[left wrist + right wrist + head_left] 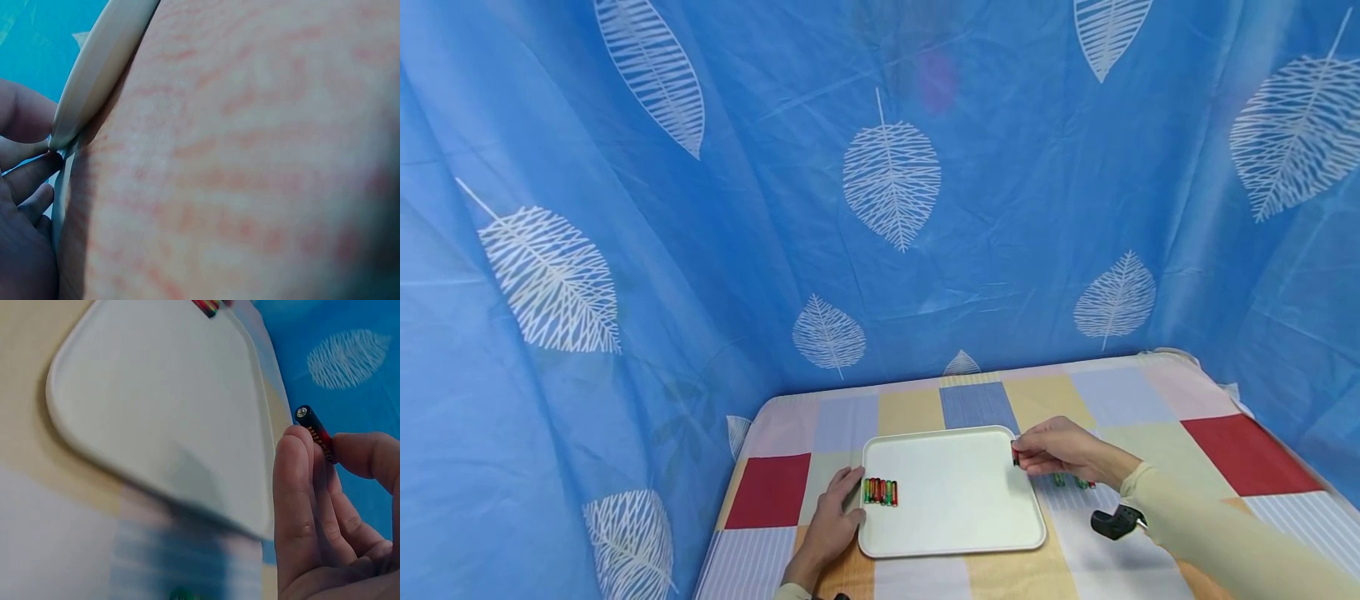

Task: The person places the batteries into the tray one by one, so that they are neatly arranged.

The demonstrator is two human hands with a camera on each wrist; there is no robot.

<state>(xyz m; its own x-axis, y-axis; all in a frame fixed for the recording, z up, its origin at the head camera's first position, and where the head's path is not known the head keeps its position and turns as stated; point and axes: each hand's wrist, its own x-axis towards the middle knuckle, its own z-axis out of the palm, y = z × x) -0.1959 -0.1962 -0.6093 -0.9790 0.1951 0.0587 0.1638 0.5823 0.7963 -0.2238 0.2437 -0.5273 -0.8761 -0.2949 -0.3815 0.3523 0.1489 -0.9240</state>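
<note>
I pinch a dark, red-banded battery (314,433) in the fingers of my right hand (1063,450), by the far right corner of the pale tray (955,500). Inside, red and green batteries (880,492) line the left end, where my left hand (833,517) touches the rim, fingers apart. More batteries (1081,482) lie right of it on the surface (917,581).

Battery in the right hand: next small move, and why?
I'd likely carry the battery left across the tray and lay it at the right end of the battery row. The right hand pinches it by the tray's right edge, the row sits at the left, and the left hand touches the left rim.
</note>
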